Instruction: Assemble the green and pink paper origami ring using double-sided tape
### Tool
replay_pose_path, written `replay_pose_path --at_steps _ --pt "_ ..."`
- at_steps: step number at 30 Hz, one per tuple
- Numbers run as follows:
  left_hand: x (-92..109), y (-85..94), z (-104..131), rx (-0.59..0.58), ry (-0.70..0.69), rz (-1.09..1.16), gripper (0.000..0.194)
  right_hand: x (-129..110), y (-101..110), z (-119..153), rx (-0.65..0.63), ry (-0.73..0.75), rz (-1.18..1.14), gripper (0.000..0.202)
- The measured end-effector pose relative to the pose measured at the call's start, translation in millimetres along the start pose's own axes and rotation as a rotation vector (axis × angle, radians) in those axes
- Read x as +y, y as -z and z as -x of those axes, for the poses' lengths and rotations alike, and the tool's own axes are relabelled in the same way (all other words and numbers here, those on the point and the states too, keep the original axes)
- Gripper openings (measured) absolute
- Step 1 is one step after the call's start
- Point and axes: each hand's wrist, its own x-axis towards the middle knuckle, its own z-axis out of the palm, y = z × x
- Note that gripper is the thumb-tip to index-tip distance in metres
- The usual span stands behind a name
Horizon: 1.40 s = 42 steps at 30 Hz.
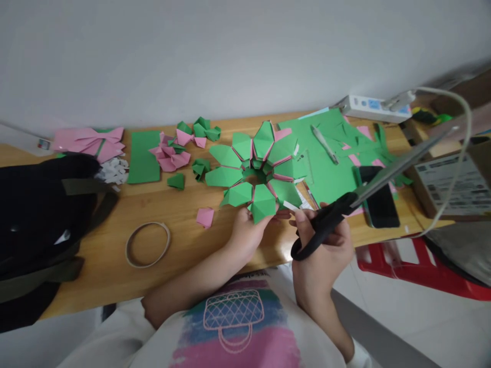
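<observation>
My left hand [247, 230] grips the near edge of a green and pink paper flower [232, 176], a ring of folded petals with a hole in its middle. Part of those fingers is hidden under the petals. Close by on the right, my right hand [322, 255] is closed around the black handles of a pair of scissors [378, 181], whose blades point up and to the right. Between its thumb and finger it also pinches a small white strip [290, 206] beside a petal. More white tabs stick out along the flower's right side.
Folded paper pieces [171, 153] and a tape roll [148, 245] lie left, near a black bag [42, 204]. A green sheet [326, 174] with a cutter [325, 144], paper scraps, a phone [379, 199] and a power strip [364, 106] are right. A cable [466, 133] hangs beside a cardboard box [456, 179].
</observation>
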Motion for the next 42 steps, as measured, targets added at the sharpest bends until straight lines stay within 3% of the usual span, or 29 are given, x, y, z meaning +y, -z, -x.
replay_pose_path --at_steps 16,23,34,42 --pt "-2 4.7 -5 0.053 -0.021 -0.022 0.023 0 -9 -3 -0.014 0.056 0.104 0.042" --pt "-1 -1.7 -2 0.034 -0.033 -0.003 0.024 3 -3 -1 0.058 0.033 0.110 0.041" --pt "-1 -0.3 0 0.022 -0.038 0.038 0.024 15 -9 -1 0.060 0.036 0.068 0.046" --pt "0 -2.4 0 0.043 -0.028 0.052 0.023 19 -8 -2 0.104 0.087 0.191 0.049"
